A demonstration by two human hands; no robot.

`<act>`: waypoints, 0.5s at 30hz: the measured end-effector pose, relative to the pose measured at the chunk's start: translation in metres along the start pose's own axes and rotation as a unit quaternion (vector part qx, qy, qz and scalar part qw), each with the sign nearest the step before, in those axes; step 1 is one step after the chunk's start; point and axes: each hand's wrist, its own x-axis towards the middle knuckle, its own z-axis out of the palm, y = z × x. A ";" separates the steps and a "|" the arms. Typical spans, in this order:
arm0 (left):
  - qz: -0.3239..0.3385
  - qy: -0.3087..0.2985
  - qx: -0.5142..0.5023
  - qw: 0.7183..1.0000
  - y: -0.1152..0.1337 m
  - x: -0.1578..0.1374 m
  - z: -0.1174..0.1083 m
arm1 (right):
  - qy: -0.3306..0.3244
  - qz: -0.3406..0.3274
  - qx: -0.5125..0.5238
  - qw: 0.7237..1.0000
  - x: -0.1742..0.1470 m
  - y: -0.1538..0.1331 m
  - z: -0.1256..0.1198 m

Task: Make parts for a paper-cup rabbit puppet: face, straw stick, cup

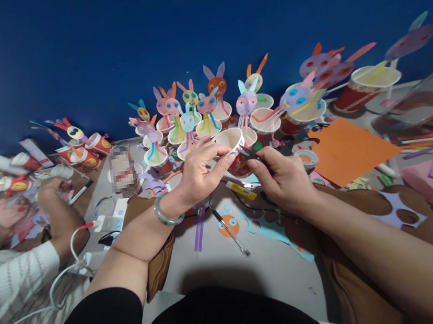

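My left hand (205,168), with a bracelet at the wrist, is closed on the rim of a red and white paper cup (230,142). The cup's open mouth tilts toward me. In my right hand (281,175) is a small dark pointed tool (248,153); its tip touches the cup near the rim, and its exact kind is hard to make out. Below the hands lie a pen (229,230), an orange paper disc with two blue eyes (228,225), purple straws (199,230) and a light-blue sheet with cut holes (268,229).
Behind stand several paper cups (156,157) bearing paper rabbit heads (247,103) against a blue wall (184,24). Orange paper (351,150) and a tape roll (306,159) lie right. A power strip with white cables (105,223) and another person's arm (63,217) are left.
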 end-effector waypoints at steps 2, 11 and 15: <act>0.008 -0.001 -0.001 1.000 0.000 0.000 0.000 | 0.000 -0.002 0.004 1.000 0.000 0.000 0.000; 0.001 -0.011 -0.004 1.000 0.000 0.001 0.000 | -0.001 -0.002 -0.019 1.000 0.000 0.003 0.001; -0.003 -0.022 -0.019 1.000 0.001 0.002 -0.001 | 0.006 -0.011 -0.040 0.999 0.000 0.005 0.000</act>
